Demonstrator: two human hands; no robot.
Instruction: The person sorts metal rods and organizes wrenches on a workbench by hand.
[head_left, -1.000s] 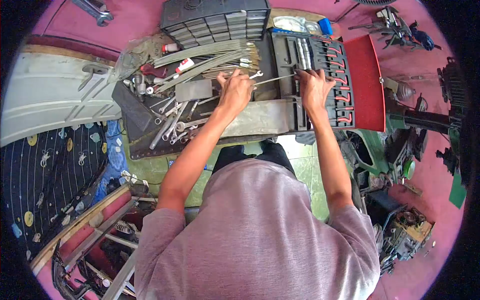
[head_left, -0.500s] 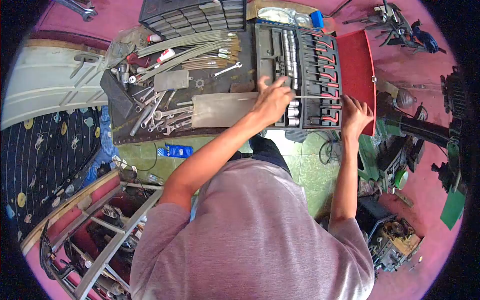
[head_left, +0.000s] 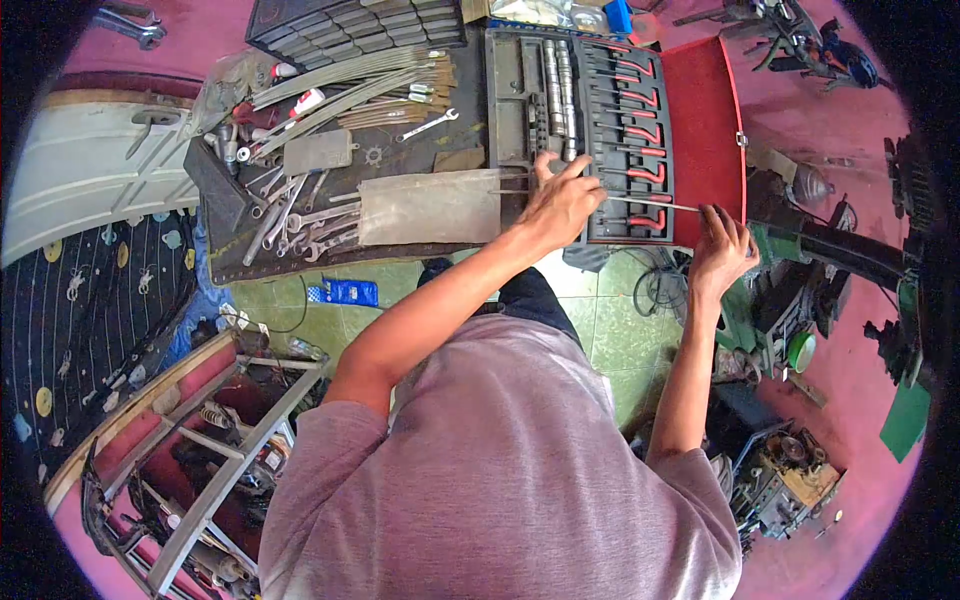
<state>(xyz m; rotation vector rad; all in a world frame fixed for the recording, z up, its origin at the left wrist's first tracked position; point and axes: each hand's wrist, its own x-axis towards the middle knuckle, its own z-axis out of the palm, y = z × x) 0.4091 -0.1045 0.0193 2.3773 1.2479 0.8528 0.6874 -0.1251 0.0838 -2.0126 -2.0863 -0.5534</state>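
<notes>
A thin metal rod point(head_left: 650, 203) runs across the front part of an opened tool case, between my two hands. My right hand point(head_left: 724, 252) pinches its right end in closed fingers, over the edge of the red lid point(head_left: 700, 130). My left hand point(head_left: 563, 203) is curled about the rod farther left, above the front of the socket row; its grip is partly hidden. Red-handled tools point(head_left: 645, 130) lie in the case's black tray, with chrome sockets point(head_left: 560, 95) beside them. Left of my left hand lies a flat grey plate point(head_left: 425, 210).
Several wrenches point(head_left: 290, 220), a bundle of thin rods point(head_left: 350, 90) and a grey box point(head_left: 318, 152) lie on the dark workbench. A drawer cabinet point(head_left: 360, 35) stands at the back. Machinery point(head_left: 800, 300) stands to the right, a metal frame point(head_left: 235, 460) at lower left.
Both hands have moved right relative to the tool case, with the rod. My left hand covers front sockets that showed before. The bench appears shifted left and up in view.
</notes>
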